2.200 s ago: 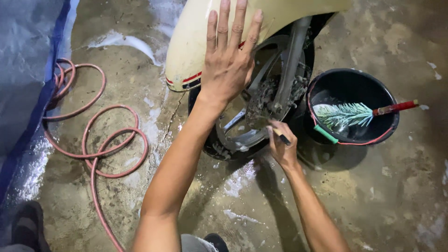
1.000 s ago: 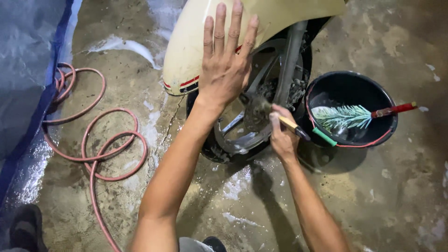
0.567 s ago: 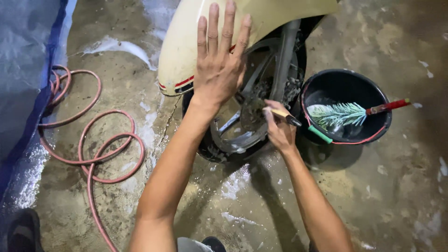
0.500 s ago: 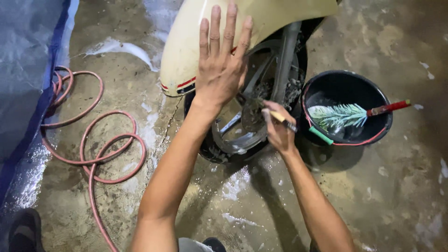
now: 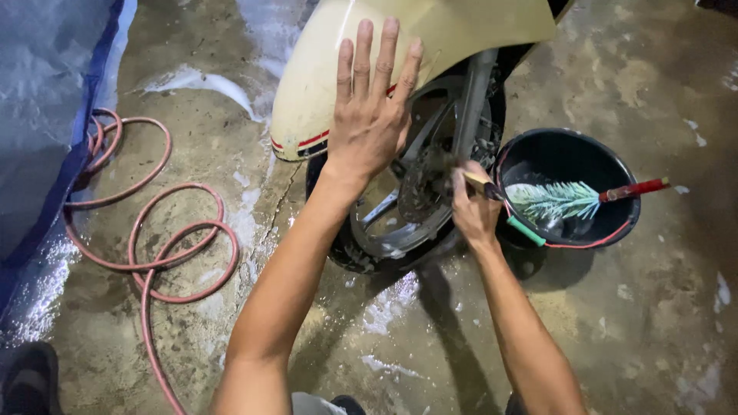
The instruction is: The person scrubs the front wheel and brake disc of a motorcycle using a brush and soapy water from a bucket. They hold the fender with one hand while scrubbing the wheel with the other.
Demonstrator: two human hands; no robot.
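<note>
**Hands at a scooter's front wheel, head view**

Reading from the left edge, we see a blue tarp [image 5: 46,115] and beside it a red hose [image 5: 154,238] coiled on the wet concrete floor [image 5: 653,323], with a dark shoe [image 5: 27,376] in the lower left corner. In the upper centre a cream fender [image 5: 323,77] covers the wheel [image 5: 400,223], whose fork [image 5: 470,107] runs down toward the hub.

Our left hand [image 5: 370,123] lies flat on the fender, fingers spread wide and clamped on nothing, bracing only. Our right hand [image 5: 473,211] is closed around a small brush [image 5: 484,184], whose head is held against the wheel's hub area; its bristles are hidden by the fingers. The two hands are near each other but apart, with the rim between them.

We judge the brush light and stiff-handled, best held near the middle as it is now. It is probably slick from the soapy water around, so a firm grip suits it. The wheel is heavy and rigid and will not give under the strokes.

At the right stands a black bucket [image 5: 615,230], just beside the right hand, holding a bristly green-and-white brush with a red handle [image 5: 584,196].
</note>
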